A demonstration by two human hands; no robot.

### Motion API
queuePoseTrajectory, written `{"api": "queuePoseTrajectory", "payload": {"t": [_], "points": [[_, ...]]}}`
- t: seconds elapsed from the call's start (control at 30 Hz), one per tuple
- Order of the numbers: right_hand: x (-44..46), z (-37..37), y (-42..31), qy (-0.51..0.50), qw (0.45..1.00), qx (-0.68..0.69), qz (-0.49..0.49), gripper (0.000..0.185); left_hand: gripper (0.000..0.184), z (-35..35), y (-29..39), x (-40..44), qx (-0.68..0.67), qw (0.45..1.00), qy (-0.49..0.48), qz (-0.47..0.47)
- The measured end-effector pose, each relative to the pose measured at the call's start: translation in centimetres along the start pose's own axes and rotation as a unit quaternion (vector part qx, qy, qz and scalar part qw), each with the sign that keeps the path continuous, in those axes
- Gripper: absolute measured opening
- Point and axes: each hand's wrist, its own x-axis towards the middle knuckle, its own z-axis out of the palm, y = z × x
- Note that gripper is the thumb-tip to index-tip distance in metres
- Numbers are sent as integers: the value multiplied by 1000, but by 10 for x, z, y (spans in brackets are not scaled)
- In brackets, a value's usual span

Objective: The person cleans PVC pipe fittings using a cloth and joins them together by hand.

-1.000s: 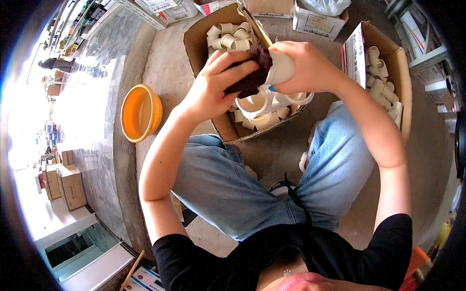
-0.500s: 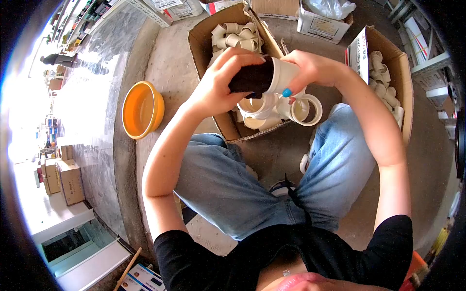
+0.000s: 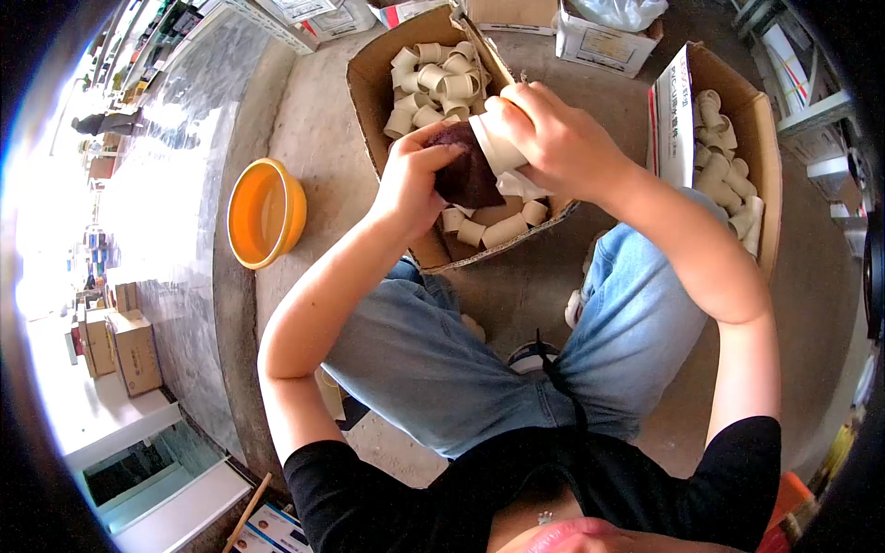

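Observation:
My left hand (image 3: 415, 175) is closed on a dark brown cloth (image 3: 470, 175), which is pressed against the open end of a white plastic pipe fitting (image 3: 498, 146). From the other side, my right hand (image 3: 553, 134) grips that fitting, its fingers curled over the top. Part of the fitting is hidden behind my right hand. Both hands are above a cardboard box (image 3: 367, 101) holding many small cream pipe pieces (image 3: 458, 87). More pieces show in the near end of the box, below the cloth.
An orange basin (image 3: 266, 214) stands on the floor at the left. At the right is another cardboard box (image 3: 772, 157) with cream fittings (image 3: 724, 175). A white box with a plastic bag (image 3: 623, 11) is at the back. My legs are on both sides of the near floor.
The fitting has turned and tilted between my hands, and its branched end no longer shows below them. My right hand has shifted its grip over the top, and the cloth has moved slightly down.

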Motion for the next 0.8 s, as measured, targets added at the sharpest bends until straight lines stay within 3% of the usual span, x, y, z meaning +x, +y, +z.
{"api": "queuePoseTrajectory", "payload": {"t": [0.07, 0.13, 0.17, 0.2, 0.27, 0.3, 0.4, 0.47, 0.53, 0.57, 0.6, 0.73, 0.8], "points": [[6, -4, -4, 19, 1000, 5, 8, 37, 27, 0, 0, -1, -123, 992, 6, -33], [11, -5, -3, 34, 998, 55, 21, 45, 26, 3, 8, -4, -118, 993, 3, -6], [14, -6, 3, 22, 988, 147, 26, 62, 25, 4, 9, -5, -94, 995, 13, 20], [16, -8, 8, 25, 967, 251, 46, 65, 25, 4, 12, -8, -70, 996, 22, 45], [12, -13, 22, 30, 891, 445, 86, 73, 28, 2, 17, -10, 45, 992, 10, 119], [10, -15, 30, 2, 839, 522, 153, 76, 30, 1, 18, -10, 122, 979, 16, 163], [10, -25, 49, -160, 785, 551, 233, 82, 38, 4, 24, -16, 327, 907, 25, 264], [8, -21, 50, -195, 850, 448, 198, 78, 39, 5, 25, -20, 457, 827, 15, 327], [10, -26, 43, -253, 909, 297, 146, 76, 40, 6, 22, -20, 442, 835, 22, 328], [10, -27, 41, -238, 900, 336, 143, 69, 40, 7, 20, -20, 434, 839, 24, 327], [8, -26, 38, -194, 931, 290, 109, 65, 41, 7, 18, -19, 426, 843, 25, 327], [9, -18, 20, -29, 991, 128, -20, 55, 35, -2, 16, -7, 163, 969, 41, 181], [11, -14, 17, 24, 994, 60, -83, 55, 30, -4, 15, -5, -7, 994, 12, 109]]}}
